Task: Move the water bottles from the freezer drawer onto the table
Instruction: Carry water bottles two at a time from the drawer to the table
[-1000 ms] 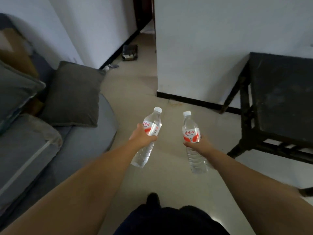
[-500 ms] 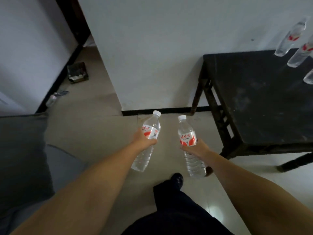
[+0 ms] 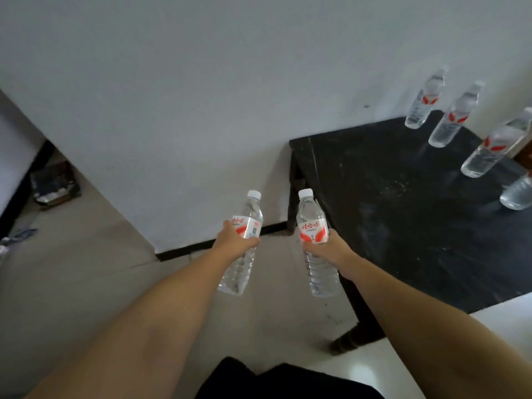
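Observation:
My left hand (image 3: 234,243) grips a clear water bottle (image 3: 244,223) with a red and white label around its middle, held upright over the floor. My right hand (image 3: 328,247) grips a second matching water bottle (image 3: 312,223), held upright beside the near left corner of the black table (image 3: 403,214). Several more bottles stand on the table's far right part, among them one by the wall (image 3: 424,103), another (image 3: 453,119) and a third (image 3: 492,148). The freezer drawer is out of view.
A white wall with a black skirting (image 3: 221,240) runs behind the table. The beige tiled floor (image 3: 86,269) spreads to the left. A dark box (image 3: 53,184) and small litter (image 3: 17,236) lie on the floor at far left. My dark trousers (image 3: 288,381) show at the bottom.
The view has swung right and closer to the table. The sofa has left the frame and more bottles on the table have come into sight. Both hands keep their bottles.

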Motion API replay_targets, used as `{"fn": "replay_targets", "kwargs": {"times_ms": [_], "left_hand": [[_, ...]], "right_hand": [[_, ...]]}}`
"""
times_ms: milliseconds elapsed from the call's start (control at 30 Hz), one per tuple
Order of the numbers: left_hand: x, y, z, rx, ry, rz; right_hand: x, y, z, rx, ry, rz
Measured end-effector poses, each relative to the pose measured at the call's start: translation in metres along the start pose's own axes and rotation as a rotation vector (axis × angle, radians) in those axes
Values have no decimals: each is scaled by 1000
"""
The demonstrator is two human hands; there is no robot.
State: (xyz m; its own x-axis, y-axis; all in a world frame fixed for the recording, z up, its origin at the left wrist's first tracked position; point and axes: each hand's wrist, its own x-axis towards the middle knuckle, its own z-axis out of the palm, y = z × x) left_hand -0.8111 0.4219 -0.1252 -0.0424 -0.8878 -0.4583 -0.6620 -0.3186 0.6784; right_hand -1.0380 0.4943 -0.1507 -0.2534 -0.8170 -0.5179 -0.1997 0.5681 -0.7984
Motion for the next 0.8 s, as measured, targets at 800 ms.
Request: {"fn": "replay_targets", "kwargs": {"times_ms": [800], "left_hand": [[311,297,69,336,-449,428]], "right_hand": [[211,-105,-118,479,630,193]]}}
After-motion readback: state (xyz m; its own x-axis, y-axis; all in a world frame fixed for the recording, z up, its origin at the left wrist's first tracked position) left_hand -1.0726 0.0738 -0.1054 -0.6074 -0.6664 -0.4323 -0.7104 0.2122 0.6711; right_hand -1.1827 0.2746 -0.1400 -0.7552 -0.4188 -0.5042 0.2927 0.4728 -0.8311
